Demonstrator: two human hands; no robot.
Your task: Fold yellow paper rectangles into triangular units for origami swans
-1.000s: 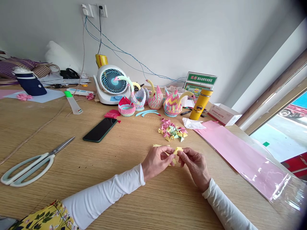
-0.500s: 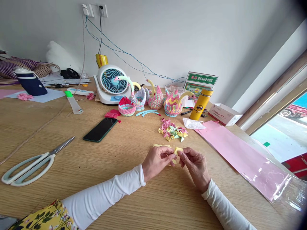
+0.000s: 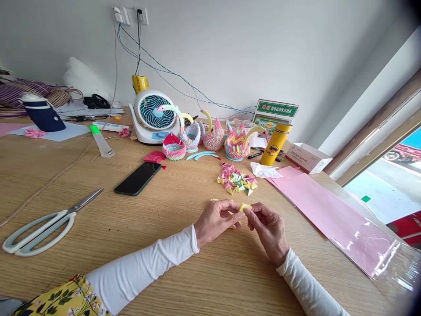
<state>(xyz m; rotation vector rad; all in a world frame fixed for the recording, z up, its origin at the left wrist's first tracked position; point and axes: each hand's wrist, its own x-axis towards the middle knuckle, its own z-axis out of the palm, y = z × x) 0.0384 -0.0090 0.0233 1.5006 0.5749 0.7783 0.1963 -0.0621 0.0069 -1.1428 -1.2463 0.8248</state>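
A small piece of yellow paper (image 3: 244, 207) is pinched between my two hands above the table. My left hand (image 3: 217, 220) grips its left side with thumb and fingers closed. On the opposite side, my right hand (image 3: 268, 228) holds it between thumb and fingertips. More yellow paper slips (image 3: 213, 200) lie on the table, mostly covered by my left hand. Just beyond my hands is a pile of small folded paper triangles (image 3: 237, 180) in pink, yellow and green.
Folded-paper swans (image 3: 237, 145) stand at the back beside a fan (image 3: 153, 116) and a yellow bottle (image 3: 276, 144). Scissors (image 3: 49, 228) and a phone (image 3: 138, 178) lie to the left. Pink paper sheets (image 3: 332, 210) in clear plastic lie on the right.
The yellow paper has tilted slightly and shifted a little to the right between my fingers. Both hands have barely moved.
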